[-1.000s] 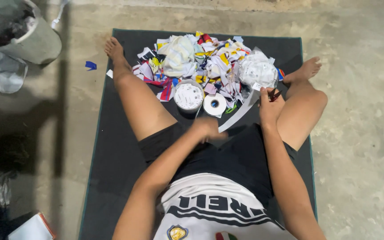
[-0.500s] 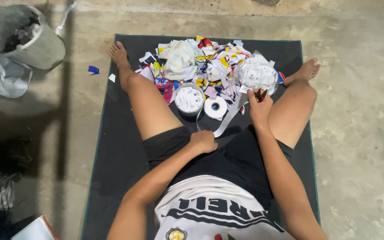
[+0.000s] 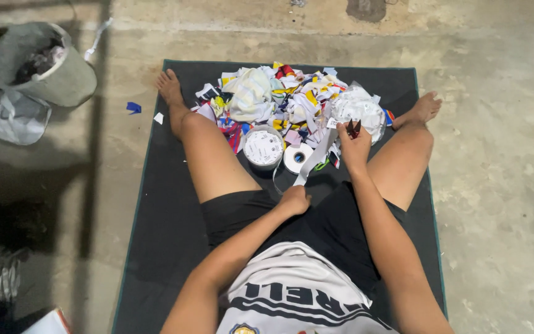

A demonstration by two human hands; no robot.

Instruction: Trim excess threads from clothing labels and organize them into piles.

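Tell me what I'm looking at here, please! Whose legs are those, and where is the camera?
The camera sits on a person's head and looks down, so you see their own body from above. No machine is here, just two bare hands. The person sits with legs spread on a dark mat laid on a concrete floor. Between the feet lies a pile of colourful cloth scraps, with a round white tin and a white tape roll in front of it. The right hand is raised at the pile's edge and holds something small with red and dark parts; I cannot tell what it is. The left hand rests closed near the lap, at the end of a pale strip. A grey bucket stands far left.
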